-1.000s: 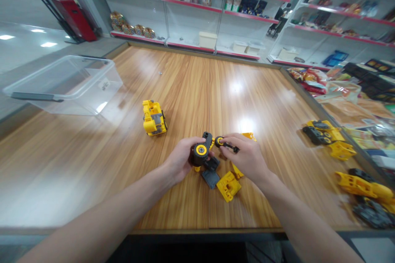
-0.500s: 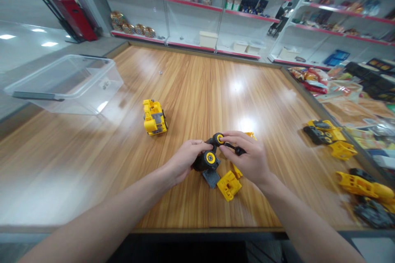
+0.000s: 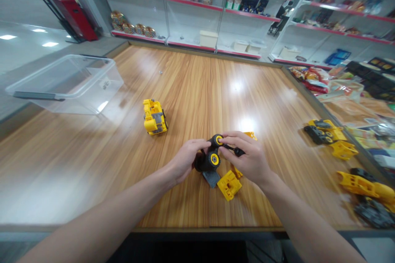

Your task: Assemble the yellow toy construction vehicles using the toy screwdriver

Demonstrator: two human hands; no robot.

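Our forearms angle in from the near edge and meet low over the table [image 3: 197, 86]. Our left hand [image 3: 185, 158] curls closed around the black-and-yellow wheel assembly [image 3: 212, 159], while our right hand [image 3: 251, 158], wrist bent inward, pinches the small wheel [image 3: 218, 140] at its top.

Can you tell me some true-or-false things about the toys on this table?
1. The left hand and the right hand both hold a black plastic toy part with yellow-hubbed wheels. True.
2. The small yellow toy truck sits inside the clear plastic box. False: it stands on the wooden table, outside the box.
3. A flat yellow plastic piece lies on the table beside the hands. True.
4. The table's right side has no toys. False: yellow-and-black toy vehicles lie there.
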